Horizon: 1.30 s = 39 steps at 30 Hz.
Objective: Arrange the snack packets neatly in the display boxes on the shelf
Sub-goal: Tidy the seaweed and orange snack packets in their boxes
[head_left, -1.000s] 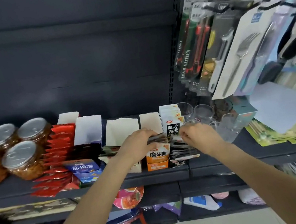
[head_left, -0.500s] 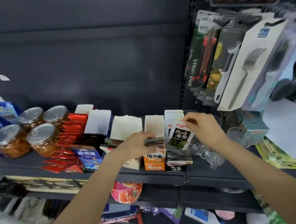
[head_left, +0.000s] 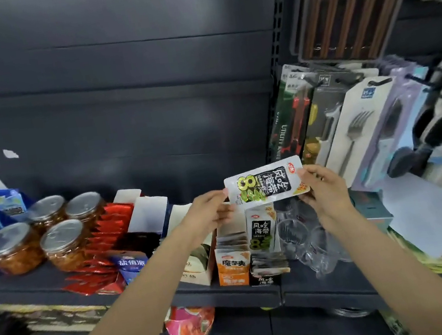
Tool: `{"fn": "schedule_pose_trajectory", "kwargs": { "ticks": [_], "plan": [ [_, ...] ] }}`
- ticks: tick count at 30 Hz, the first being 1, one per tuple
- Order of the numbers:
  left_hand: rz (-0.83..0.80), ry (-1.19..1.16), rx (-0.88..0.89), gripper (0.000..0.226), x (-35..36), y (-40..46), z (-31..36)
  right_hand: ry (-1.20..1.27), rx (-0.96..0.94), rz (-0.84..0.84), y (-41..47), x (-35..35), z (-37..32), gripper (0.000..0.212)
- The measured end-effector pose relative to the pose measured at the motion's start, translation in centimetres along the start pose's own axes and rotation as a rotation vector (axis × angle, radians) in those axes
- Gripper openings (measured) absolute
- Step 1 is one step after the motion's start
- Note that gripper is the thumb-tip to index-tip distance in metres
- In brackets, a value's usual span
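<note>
Both hands hold one seaweed snack packet (head_left: 265, 183) lying sideways in the air, above the display boxes. Left hand (head_left: 209, 215) pinches the packet's left short edge, its fingers (head_left: 223, 215) curled under and the thumb on top; right hand (head_left: 322, 191) pinches the right short edge, fingertips (head_left: 303, 175) closed on the foil corner. The printed face is turned toward the camera, label text running sideways; judged, the two-ended hold keeps the floppy packet flat and taut so that it can be turned upright to match its neighbours. Directly below the fingers stands the dark seaweed display box (head_left: 266, 258), with one packet of the same print standing upright at its back and more lying layered toward the front. Just left of that, beneath the left-hand fingers, sits the orange display box (head_left: 232, 267), holding a row of grey-edged packets. Farther left of the left hand: a cream box (head_left: 197, 263), a blue box (head_left: 132, 265), loose red packets (head_left: 101, 244) and lidded jars (head_left: 64, 244) on the shelf (head_left: 234, 292). Below and right of the right-hand fingers, clear plastic cups (head_left: 306, 237) crowd the seaweed box; risk of nudging them on the way down. Step in hand, judged: orienting the packet before it goes into the seaweed box.
</note>
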<state>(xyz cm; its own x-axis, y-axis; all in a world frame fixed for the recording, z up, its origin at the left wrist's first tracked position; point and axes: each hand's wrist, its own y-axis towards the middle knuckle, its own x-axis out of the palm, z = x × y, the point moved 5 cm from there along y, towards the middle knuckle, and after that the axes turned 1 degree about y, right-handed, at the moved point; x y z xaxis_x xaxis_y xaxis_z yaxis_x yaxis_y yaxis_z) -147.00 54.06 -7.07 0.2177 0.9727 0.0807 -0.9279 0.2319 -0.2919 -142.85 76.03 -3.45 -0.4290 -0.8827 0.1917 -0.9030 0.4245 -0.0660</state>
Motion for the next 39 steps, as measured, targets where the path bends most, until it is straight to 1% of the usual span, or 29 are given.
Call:
{"fn": "schedule_pose_trajectory", "kwargs": {
  "ticks": [2,3,6,7,9,11,13,16,18,20,22,29,31,33,36,38,39],
  "plan": [
    [-0.010,-0.138,-0.012,0.031,-0.4,0.0,0.4,0.039,0.036,-0.007,-0.1,0.1,0.3,0.006],
    [-0.009,-0.197,-0.014,0.033,-0.6,-0.1,0.6,0.024,0.015,0.001,-0.2,0.1,0.2,0.006],
    [0.019,-0.276,-0.010,0.039,-1.3,-0.3,1.2,-0.147,-0.136,0.020,-0.5,0.0,-0.5,0.010],
    [0.023,-0.264,0.002,0.039,-1.5,-0.4,1.3,-0.190,-0.165,0.005,-0.6,-0.1,-0.6,0.011],
    [0.009,-0.216,0.040,0.026,-1.7,-0.6,1.6,-0.190,-0.154,-0.051,-0.6,-0.2,-0.3,0.015],
    [-0.004,-0.151,0.095,0.013,-1.7,-0.9,1.9,-0.066,-0.082,-0.121,-0.6,-0.2,0.3,0.021],
    [0.031,-0.039,0.182,0.016,-1.9,-1.4,2.3,0.043,-0.025,-0.169,-0.6,-0.1,0.7,0.024],
    [0.040,0.055,0.339,0.029,-2.0,-2.3,3.3,-0.031,-0.073,-0.196,-0.6,0.1,0.8,0.021],
    [0.039,0.141,0.421,0.038,-2.0,-2.8,3.9,-0.051,-0.088,-0.221,-0.6,0.4,0.9,0.030],
    [0.042,0.208,0.475,0.044,-2.1,-3.1,4.2,-0.024,-0.078,-0.246,-0.5,0.6,1.0,0.035],
    [0.051,0.223,0.496,0.046,-2.2,-3.2,4.1,-0.007,-0.073,-0.269,-0.4,0.8,0.9,0.038],
    [0.079,0.183,0.442,0.051,-2.6,-2.5,2.7,-0.026,-0.113,-0.268,-0.5,0.9,1.0,0.037],
    [0.069,0.133,0.392,0.049,-2.7,-2.2,2.3,-0.037,-0.105,-0.281,-0.6,0.7,1.0,0.036],
    [0.043,0.087,0.319,0.042,-2.7,-2.0,1.8,-0.110,-0.133,-0.313,-0.7,0.6,0.7,0.038],
    [0.017,0.083,0.226,0.032,-2.4,-1.7,1.1,-0.348,-0.326,-0.303,-1.0,0.4,-0.4,0.034],
    [0.008,0.057,0.181,0.026,-1.7,-1.5,0.7,-0.511,-0.459,-0.232,-0.8,0.1,-1.0,0.024],
    [-0.001,0.032,0.156,0.026,-1.3,-1.3,0.4,-0.552,-0.496,-0.214,-0.7,-0.1,-1.2,0.018]
  ]
}}
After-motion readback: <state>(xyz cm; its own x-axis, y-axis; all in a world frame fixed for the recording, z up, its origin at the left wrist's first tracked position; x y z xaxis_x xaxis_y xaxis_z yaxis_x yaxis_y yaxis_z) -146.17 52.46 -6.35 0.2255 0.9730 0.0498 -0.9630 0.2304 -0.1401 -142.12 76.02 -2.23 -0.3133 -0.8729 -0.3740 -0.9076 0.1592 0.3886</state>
